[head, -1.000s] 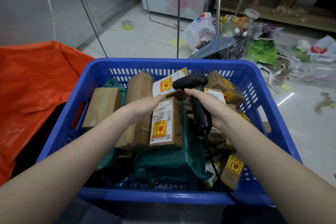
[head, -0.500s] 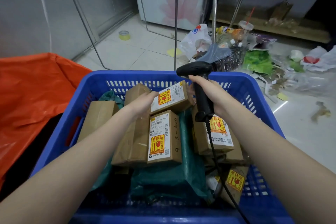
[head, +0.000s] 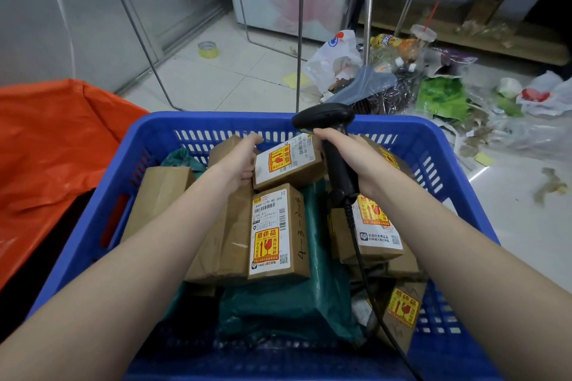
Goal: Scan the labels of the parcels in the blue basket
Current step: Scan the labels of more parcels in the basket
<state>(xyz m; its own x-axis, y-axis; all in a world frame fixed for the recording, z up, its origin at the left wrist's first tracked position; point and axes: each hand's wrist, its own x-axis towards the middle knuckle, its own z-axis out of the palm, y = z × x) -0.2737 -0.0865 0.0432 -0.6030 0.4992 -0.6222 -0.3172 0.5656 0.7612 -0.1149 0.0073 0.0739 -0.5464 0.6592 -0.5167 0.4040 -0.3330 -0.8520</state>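
The blue basket [head: 102,195] in front of me holds several brown cardboard parcels and a dark green mailer bag [head: 288,303]. My left hand [head: 238,161] grips the left end of a small tilted parcel [head: 291,164] at the back, its white label with a yellow fragile sticker facing up. My right hand [head: 349,151] holds a black corded barcode scanner [head: 328,120], whose head sits just above that parcel's far end. Another labelled parcel [head: 277,232] lies flat below it, marked with handwritten numbers. A third labelled parcel [head: 371,232] rests under my right wrist.
An orange sack [head: 52,148] lies left of the basket. Beyond it stand thin metal rack legs [head: 299,34] and a roll of tape [head: 208,49] on the tiled floor. Plastic bags, bottles and scraps of rubbish [head: 402,77] are piled at the back right.
The scanner has risen from low among the parcels to the basket's far rim. My left hand left the flat middle parcel and took hold of the small one behind it.
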